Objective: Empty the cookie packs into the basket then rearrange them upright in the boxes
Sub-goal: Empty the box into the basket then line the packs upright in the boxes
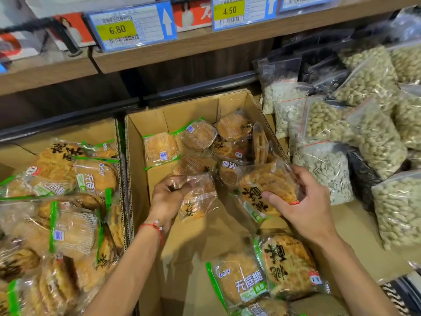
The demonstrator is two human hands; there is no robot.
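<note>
Cookie packs point(268, 190) in hands point(168, 199) — above box point(136, 179)

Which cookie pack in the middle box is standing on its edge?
The pack against the right wall of the middle box, just beyond the right hand. Its cookies show edge-on; the others lie flat or slanted, faces up.

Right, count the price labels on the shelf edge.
3 price labels: the 6.80 label on the left, the 4.50 label in the middle, a cut-off label at top right. Others may be hidden.
</note>
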